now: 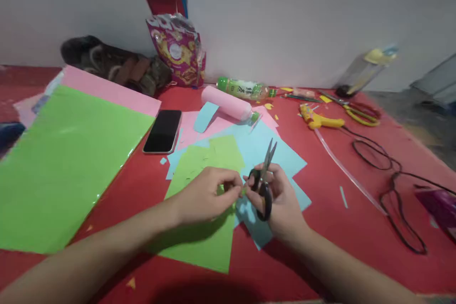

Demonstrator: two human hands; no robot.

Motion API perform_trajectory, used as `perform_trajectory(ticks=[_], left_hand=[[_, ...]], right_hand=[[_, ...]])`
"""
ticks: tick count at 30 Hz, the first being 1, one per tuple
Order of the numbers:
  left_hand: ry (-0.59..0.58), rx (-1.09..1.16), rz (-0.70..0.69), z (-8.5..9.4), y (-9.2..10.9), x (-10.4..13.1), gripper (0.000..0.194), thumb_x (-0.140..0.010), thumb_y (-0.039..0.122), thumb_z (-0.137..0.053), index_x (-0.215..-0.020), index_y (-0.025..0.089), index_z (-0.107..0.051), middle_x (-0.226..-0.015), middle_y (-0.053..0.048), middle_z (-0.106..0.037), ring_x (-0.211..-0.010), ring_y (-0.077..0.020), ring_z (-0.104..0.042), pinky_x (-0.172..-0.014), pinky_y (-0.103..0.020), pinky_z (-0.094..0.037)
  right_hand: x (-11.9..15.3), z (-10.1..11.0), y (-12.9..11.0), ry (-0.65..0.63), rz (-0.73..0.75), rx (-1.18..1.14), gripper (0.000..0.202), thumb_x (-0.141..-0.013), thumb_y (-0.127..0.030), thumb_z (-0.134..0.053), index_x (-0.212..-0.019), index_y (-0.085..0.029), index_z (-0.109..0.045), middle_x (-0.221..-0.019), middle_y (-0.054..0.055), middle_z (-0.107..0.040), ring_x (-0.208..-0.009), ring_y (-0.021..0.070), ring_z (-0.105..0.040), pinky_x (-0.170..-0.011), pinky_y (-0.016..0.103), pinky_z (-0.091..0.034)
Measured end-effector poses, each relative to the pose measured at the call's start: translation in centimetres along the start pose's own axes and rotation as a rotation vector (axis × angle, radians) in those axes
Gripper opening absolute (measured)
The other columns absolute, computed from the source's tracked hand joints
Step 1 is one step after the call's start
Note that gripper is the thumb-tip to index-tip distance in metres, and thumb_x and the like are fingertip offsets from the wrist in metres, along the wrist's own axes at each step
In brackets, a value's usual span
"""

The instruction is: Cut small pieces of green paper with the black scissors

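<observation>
Black-handled scissors are held in my right hand, blades pointing up and slightly parted. My left hand has its thumb and forefinger together on a small green paper piece, which the fingertips of my right hand also meet. Beneath both hands lie a cut green sheet and light blue sheets. Behind them, a pink-wrapped bottle lies on its side with a light blue paper strip against it.
A phone and large green sheet are at left. A snack bag and green-labelled bottle stand and lie behind. At right are a yellow glue gun with its cord, more scissors and a clear bottle.
</observation>
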State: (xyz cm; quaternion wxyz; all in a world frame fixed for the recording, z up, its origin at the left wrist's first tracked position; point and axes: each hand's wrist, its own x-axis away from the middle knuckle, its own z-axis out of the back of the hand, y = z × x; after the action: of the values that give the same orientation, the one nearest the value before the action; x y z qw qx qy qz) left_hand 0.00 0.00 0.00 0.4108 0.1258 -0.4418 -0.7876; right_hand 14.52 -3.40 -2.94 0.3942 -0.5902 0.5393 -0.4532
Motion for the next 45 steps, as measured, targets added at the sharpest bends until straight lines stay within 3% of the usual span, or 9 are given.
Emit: perform_trajectory(ticks=[5,10,16,29,35,38,45], left_hand=[[-0.005,-0.019,-0.003,0.3,0.1,-0.2,0.020,-0.078,0.017,-0.035,-0.072,0.014,-0.054,-0.066,0.000,-0.055,-0.064,-0.0116,-0.049,-0.059,-0.021,-0.036],[-0.004,-0.097,-0.091,-0.1,-0.2,-0.2,0.017,-0.076,0.017,-0.039,-0.069,0.014,-0.054,-0.064,0.000,-0.054,-0.060,-0.0104,-0.048,-0.057,-0.021,-0.036],[0.017,-0.064,-0.105,-0.5,-0.4,-0.3,0.018,-0.078,0.020,-0.040,-0.067,0.014,-0.054,-0.061,0.001,-0.053,-0.057,-0.0089,-0.047,-0.055,-0.020,-0.036],[0.021,0.032,-0.057,-0.7,-0.3,-0.4,0.021,-0.079,0.021,-0.040,-0.066,0.014,-0.054,-0.063,0.001,-0.056,-0.060,-0.0097,-0.049,-0.058,-0.020,-0.037],[0.090,0.104,-0.014,-0.3,-0.4,-0.5,0.020,-0.079,0.024,-0.041,-0.067,0.015,-0.053,-0.062,0.002,-0.055,-0.060,-0.0099,-0.049,-0.056,-0.019,-0.038],[0.171,0.158,-0.006,0.4,-0.4,-0.5,0.017,-0.078,0.022,-0.043,-0.066,0.015,-0.052,-0.060,0.003,-0.051,-0.058,-0.0089,-0.047,-0.054,-0.018,-0.037],[0.356,0.213,-0.060,1.8,0.4,0.4,0.016,-0.077,0.020,-0.045,-0.063,0.014,-0.050,-0.055,0.004,-0.046,-0.050,-0.0065,-0.041,-0.049,-0.017,-0.035]], right_hand=[[0.3,0.1,0.0,0.026,-0.029,-0.030,0.041,-0.055,-0.018,-0.071,-0.084,-0.023,-0.043,-0.069,-0.007,-0.049,-0.062,0.0058,-0.050,-0.057,0.018,-0.040],[0.1,0.0,0.1,0.052,-0.043,-0.050,0.043,-0.052,-0.020,-0.073,-0.083,-0.023,-0.043,-0.070,-0.007,-0.048,-0.062,0.0062,-0.050,-0.059,0.020,-0.040],[0.2,0.0,0.1,0.069,-0.037,-0.024,0.041,-0.055,-0.021,-0.072,-0.084,-0.022,-0.043,-0.069,-0.006,-0.048,-0.064,0.0069,-0.049,-0.061,0.021,-0.040],[0.2,0.1,0.1,0.065,-0.023,0.007,0.039,-0.057,-0.020,-0.069,-0.084,-0.023,-0.042,-0.069,-0.006,-0.046,-0.064,0.0088,-0.049,-0.060,0.023,-0.039],[0.2,0.2,0.2,0.063,-0.058,-0.037,0.039,-0.058,-0.023,-0.069,-0.087,-0.024,-0.043,-0.068,-0.005,-0.048,-0.062,0.0091,-0.048,-0.057,0.022,-0.038],[0.3,0.3,0.3,-0.005,-0.067,-0.039,0.039,-0.059,-0.027,-0.070,-0.088,-0.024,-0.044,-0.069,-0.005,-0.047,-0.063,0.0092,-0.046,-0.057,0.022,-0.037],[0.9,0.5,0.5,-0.352,-0.099,-0.053,0.047,-0.063,-0.049,-0.063,-0.098,-0.025,-0.044,-0.077,-0.001,-0.043,-0.064,0.0112,-0.041,-0.056,0.025,-0.034]])
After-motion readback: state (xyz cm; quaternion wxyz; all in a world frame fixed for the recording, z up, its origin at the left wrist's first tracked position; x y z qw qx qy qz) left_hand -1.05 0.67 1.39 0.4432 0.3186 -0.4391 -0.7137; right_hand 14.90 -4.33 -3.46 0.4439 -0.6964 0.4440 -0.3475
